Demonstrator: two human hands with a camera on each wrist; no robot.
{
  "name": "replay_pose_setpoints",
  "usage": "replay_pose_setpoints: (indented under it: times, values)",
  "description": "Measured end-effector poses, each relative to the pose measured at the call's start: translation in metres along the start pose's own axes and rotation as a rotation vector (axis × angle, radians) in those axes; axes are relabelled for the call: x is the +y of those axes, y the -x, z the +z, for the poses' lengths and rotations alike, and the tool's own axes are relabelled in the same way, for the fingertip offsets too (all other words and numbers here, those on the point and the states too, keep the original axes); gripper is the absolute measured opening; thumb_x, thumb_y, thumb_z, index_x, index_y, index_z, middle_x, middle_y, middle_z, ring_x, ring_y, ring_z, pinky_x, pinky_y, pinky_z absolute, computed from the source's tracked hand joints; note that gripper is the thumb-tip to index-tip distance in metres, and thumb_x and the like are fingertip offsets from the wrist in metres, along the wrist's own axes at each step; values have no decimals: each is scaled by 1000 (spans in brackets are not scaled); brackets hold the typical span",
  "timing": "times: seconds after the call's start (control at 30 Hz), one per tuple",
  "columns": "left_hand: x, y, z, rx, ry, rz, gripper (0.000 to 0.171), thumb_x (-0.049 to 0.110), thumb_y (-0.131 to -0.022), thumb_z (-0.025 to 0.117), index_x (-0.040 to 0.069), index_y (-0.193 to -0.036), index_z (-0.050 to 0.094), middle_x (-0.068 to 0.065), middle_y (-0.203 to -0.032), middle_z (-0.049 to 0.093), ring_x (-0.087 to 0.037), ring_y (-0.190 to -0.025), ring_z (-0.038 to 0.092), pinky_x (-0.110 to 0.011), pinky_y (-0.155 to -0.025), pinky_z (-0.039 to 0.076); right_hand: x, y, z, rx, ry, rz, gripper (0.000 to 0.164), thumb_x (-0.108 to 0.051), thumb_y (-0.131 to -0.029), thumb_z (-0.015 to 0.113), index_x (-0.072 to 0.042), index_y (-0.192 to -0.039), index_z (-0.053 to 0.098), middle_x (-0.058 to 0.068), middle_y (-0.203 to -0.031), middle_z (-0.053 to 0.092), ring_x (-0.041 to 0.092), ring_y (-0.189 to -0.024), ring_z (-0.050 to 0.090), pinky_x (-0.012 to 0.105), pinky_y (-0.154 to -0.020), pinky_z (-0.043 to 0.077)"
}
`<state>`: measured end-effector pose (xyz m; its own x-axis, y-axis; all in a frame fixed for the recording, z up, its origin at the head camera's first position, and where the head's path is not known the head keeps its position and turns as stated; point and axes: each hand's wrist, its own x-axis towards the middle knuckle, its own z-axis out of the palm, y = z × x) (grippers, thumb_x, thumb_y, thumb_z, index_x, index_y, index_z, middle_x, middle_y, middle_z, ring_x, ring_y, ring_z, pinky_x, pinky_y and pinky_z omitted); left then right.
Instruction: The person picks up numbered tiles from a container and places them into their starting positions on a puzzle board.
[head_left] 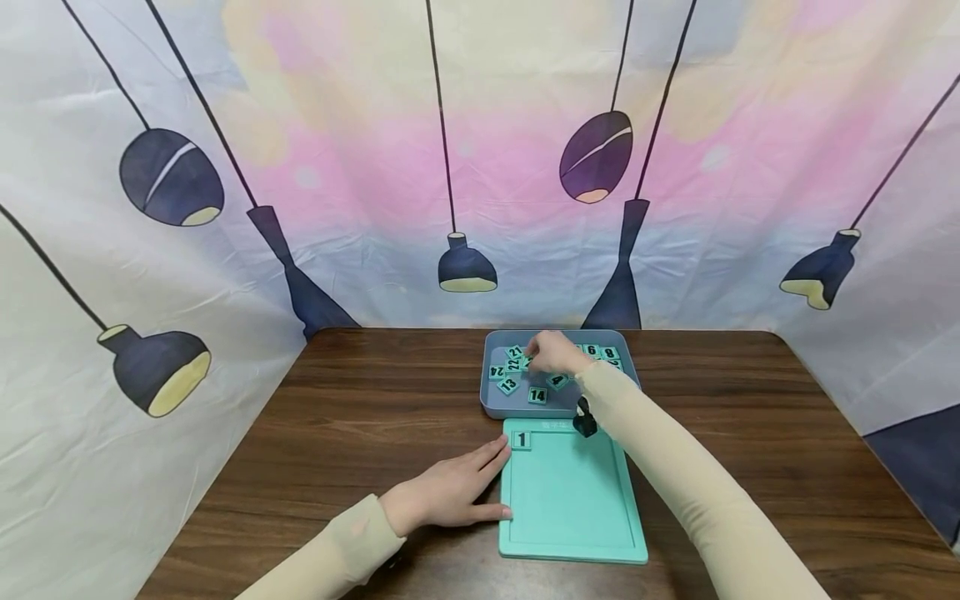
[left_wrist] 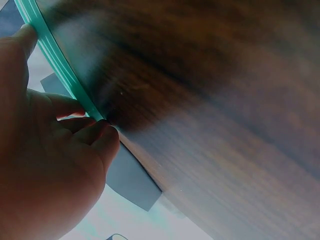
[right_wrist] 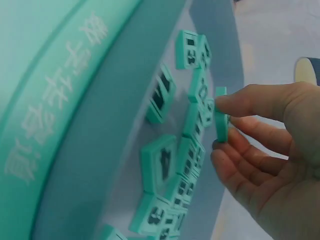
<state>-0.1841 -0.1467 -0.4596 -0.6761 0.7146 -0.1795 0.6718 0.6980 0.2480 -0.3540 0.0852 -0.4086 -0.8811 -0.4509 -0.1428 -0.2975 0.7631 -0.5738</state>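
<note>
A teal board (head_left: 573, 508) with a raised rim lies on the table, a tile marked 1 (head_left: 521, 440) in its top left corner. Fingertips of my left hand (head_left: 453, 490) touch the board's left edge, fingers and thumb fairly straight. Behind the board stands a blue-grey tray (head_left: 517, 412) holding several teal number tiles, among them a 14 tile (head_left: 537, 396) and a 13 tile (head_left: 508, 385). Over this tray, my right hand (head_left: 553, 352) pinches a number tile (right_wrist: 221, 120) between thumb and fingers; its number cannot be read.
The dark wooden table (head_left: 375, 400) extends to both sides of the board and tray. A cloth backdrop (head_left: 517, 167) printed with hanging lamps rises behind the table. On my right wrist sits a small black device (head_left: 584, 419).
</note>
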Motion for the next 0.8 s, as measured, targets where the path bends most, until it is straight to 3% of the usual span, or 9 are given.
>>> replay_pose_setpoints:
  times: [0.3,0.8]
  values:
    - [1,1,1,-2,7,5,88,66,-100,42,9,-162,19,-8,-168,14,-22,-149,28,-39,-112,39,8,15,-19,58,-48,-63,41,-4,-95,65,5,-134,62,19,-131,63,34,-116,61,43,-91,53]
    - [2,0,-1,-7,9,-5,88,66,-99,44,9,-162,19,-7,-168,14,-22,-150,28,-39,-112,39,14,66,-28,117,-66,-200,39,-7,-94,70,4,-131,64,16,-124,66,31,-109,63,44,-90,53]
